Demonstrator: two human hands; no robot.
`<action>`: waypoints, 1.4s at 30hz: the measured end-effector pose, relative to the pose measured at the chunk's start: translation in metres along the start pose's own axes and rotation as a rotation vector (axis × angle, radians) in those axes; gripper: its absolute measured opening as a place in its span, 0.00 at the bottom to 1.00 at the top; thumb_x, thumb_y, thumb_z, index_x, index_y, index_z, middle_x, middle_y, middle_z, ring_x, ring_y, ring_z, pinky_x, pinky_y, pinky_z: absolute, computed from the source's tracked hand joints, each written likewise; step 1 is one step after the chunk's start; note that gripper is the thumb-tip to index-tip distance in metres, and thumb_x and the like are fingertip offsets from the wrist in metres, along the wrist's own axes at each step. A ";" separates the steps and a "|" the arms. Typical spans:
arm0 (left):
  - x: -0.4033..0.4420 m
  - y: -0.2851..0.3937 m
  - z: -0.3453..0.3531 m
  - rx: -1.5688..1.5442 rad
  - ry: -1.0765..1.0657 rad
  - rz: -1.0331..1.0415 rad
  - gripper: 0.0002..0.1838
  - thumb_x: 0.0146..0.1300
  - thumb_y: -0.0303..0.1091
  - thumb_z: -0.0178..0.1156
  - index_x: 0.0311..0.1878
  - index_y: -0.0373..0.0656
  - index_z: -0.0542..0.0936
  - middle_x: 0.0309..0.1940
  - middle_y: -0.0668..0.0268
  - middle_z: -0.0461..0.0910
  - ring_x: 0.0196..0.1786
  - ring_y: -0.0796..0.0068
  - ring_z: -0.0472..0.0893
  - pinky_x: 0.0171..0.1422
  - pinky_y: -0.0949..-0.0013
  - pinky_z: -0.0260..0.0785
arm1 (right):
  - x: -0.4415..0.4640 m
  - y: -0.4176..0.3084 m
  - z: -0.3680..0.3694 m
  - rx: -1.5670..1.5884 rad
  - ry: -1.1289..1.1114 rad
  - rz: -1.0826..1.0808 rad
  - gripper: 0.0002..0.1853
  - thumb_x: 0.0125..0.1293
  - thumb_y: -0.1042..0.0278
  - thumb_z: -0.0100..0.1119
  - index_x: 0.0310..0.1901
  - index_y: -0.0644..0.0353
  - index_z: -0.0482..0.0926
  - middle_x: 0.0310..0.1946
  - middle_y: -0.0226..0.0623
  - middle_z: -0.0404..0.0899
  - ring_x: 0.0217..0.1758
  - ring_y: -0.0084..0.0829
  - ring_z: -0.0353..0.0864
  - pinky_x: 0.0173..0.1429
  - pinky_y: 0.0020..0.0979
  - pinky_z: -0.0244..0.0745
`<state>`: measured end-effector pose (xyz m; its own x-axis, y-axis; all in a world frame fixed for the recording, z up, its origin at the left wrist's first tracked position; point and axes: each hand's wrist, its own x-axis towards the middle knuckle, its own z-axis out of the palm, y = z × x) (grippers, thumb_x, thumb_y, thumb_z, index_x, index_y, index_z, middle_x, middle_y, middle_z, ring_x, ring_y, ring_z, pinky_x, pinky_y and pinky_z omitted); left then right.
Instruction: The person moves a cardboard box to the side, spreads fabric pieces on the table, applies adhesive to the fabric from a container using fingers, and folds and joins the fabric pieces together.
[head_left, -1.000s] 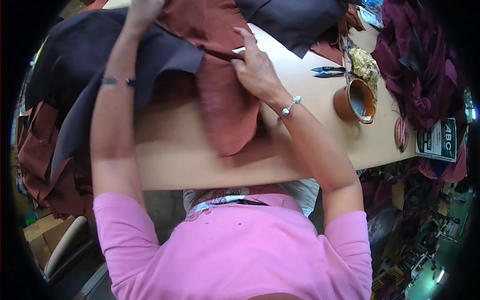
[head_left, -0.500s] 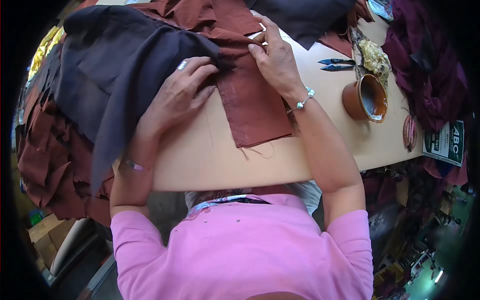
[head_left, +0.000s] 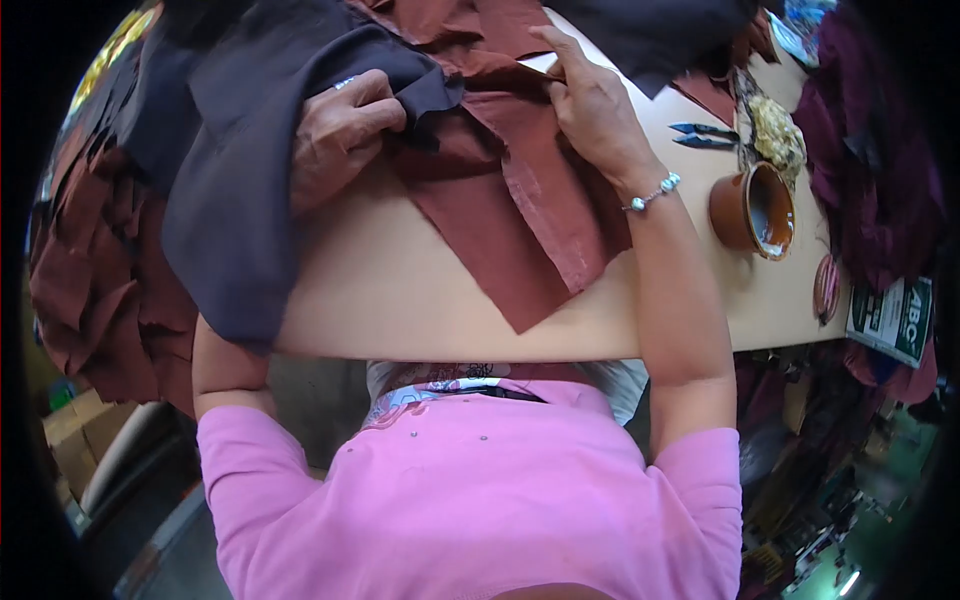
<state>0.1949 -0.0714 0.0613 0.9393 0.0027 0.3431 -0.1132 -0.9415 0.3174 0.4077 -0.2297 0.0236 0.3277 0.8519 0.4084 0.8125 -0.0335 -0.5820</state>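
Observation:
My left hand, a ring on one finger, is closed on the edge of a dark grey-black cloth. The cloth drapes over my left forearm and hangs past the table's front edge. A reddish-brown cloth piece lies on the table between my hands, its lower corner pointing towards me. At that piece's upper right edge is my right hand, thumb and curled fingers on the fabric and index finger stretched forward. Part of the fingers' hold is hidden. More brown cloth lies bunched at the back.
To the right on the table are thread snips, a brown pot, a pale yellowish clump and a reddish ring-shaped bundle. Maroon cloth hangs at the right edge, brown cloth pieces at the left.
My left hand has moved left and closed, drawing the dark cloth's edge up. The brown piece has turned, its lower corner shifting towards me. My right hand stays at its edge.

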 end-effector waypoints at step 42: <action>-0.061 0.043 -0.017 0.232 0.377 -0.248 0.14 0.54 0.35 0.60 0.42 0.41 0.72 0.41 0.61 0.75 0.46 0.64 0.75 0.51 0.65 0.65 | 0.033 -0.035 0.028 1.047 -0.205 0.577 0.35 0.56 0.83 0.58 0.64 0.59 0.56 0.40 0.33 0.72 0.41 0.20 0.74 0.43 0.17 0.70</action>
<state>0.1277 -0.1060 0.0689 0.7417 0.3169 0.5911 0.2135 -0.9470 0.2398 0.3766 -0.1857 0.0374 0.3532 0.9213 -0.1627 -0.2422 -0.0779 -0.9671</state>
